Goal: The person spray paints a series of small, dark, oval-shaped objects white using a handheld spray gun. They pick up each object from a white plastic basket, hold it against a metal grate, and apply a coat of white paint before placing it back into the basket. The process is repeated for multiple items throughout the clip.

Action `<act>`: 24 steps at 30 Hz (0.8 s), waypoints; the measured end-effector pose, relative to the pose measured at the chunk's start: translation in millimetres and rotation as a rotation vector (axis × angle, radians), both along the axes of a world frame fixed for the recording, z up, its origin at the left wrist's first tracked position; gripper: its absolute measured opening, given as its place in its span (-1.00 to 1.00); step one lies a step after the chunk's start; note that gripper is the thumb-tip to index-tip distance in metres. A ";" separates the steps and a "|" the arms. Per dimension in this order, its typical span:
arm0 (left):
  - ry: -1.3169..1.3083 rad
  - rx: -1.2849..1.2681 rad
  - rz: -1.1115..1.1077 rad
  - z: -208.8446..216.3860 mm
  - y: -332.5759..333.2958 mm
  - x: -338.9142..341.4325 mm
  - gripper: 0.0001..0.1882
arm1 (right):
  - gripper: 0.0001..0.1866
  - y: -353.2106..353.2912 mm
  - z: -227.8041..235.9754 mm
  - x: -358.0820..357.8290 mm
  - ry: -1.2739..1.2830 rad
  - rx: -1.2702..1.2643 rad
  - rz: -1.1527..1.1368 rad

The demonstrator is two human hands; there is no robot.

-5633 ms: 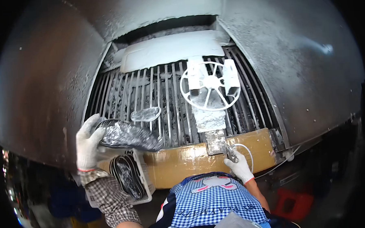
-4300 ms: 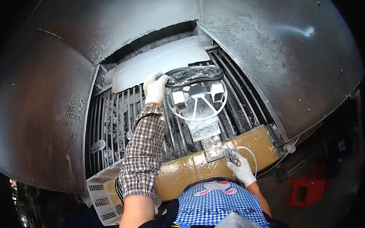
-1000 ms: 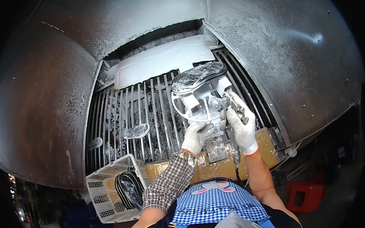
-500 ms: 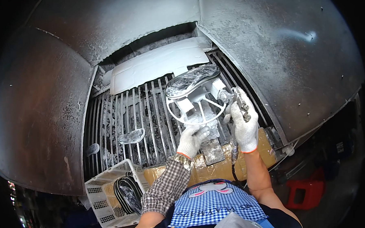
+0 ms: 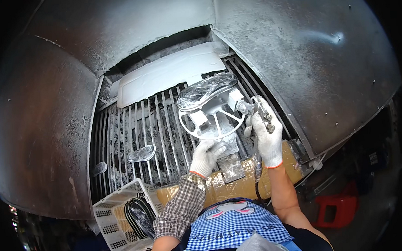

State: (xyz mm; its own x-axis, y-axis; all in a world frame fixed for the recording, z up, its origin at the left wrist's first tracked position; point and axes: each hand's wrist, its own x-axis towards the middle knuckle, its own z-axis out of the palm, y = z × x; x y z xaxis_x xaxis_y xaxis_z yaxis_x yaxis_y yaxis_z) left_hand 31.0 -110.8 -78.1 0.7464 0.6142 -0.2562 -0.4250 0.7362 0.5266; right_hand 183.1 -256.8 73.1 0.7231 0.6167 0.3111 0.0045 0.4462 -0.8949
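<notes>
A white spoked wheel [image 5: 217, 125] stands above the grate with white blocks on it. Across these blocks lies a dark shoe sole [image 5: 208, 89] with a pale edge and a clear plastic film over it. My left hand [image 5: 206, 156], in a white glove, has its fingers closed at the wheel's near rim. In my gloved right hand [image 5: 268, 136] is a spray gun [image 5: 246, 107], its nozzle end pointing left toward the wheel and sole. A hose drops from the gun toward my apron. White residue coats the stand under the wheel.
Metal bars form a grate [image 5: 165, 131], with two small film-covered pieces, one a sole-shaped piece [image 5: 142, 153], on it. A white plastic basket [image 5: 107, 213] at lower left holds several black soles. Metal booth walls [image 5: 306, 76] rise around. A red stool [image 5: 337, 209] stands at right.
The whole view has shifted slightly. My left hand has slid a little left and down along the wheel's near rim. The spray gun stays in my right hand, beside the wheel.
</notes>
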 end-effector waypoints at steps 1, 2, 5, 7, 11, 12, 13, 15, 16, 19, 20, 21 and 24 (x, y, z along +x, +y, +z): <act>0.001 0.018 -0.003 0.2 1.1 -1.1 -0.56 | -0.43 -1.4 0.7 3.0 -0.003 -0.007 -0.002; 0.003 0.026 -0.002 0.2 1.8 -2.7 -0.55 | -0.44 -2.7 1.6 5.6 -0.005 -0.014 -0.004; 0.034 0.076 0.003 10.2 -0.2 -6.9 -0.49 | -0.43 -5.2 1.9 12.1 0.030 0.006 -0.037; 0.017 0.073 0.007 11.1 2.2 -13.1 -0.52 | -0.43 -7.1 2.1 15.8 0.039 0.001 -0.046; 0.026 0.058 0.012 3.8 11.2 -22.5 -0.50 | -0.43 -12.9 -1.5 23.0 0.076 0.047 -0.083; 0.025 0.050 0.016 2.9 12.7 -23.3 -0.50 | -0.42 -14.5 0.9 21.8 0.058 0.015 -0.116; 0.028 0.063 0.021 1.8 13.5 -23.8 -0.49 | -0.42 -17.5 5.8 18.7 0.040 -0.016 -0.149; 0.036 0.091 0.027 0.5 15.1 -24.3 -0.47 | -0.42 -21.0 10.3 11.4 0.068 0.022 -0.145; 0.036 0.082 0.037 0.4 16.1 -25.1 -0.47 | -0.42 -23.1 9.8 9.3 0.073 0.012 -0.100; 0.026 0.050 0.063 0.0 19.7 -28.6 -0.51 | -0.44 -27.4 7.6 4.2 0.052 -0.032 -0.024; 0.016 0.037 0.070 -0.1 21.2 -30.2 -0.54 | -0.44 -26.7 7.5 4.2 0.061 -0.019 -0.034; 0.004 0.023 0.078 0.9 22.6 -31.1 -0.57 | -0.44 -24.9 8.6 4.9 0.067 -0.005 -0.042; 0.027 0.096 0.094 2.5 24.7 -31.9 -0.61 | -0.43 -25.5 4.5 11.0 0.062 0.013 -0.061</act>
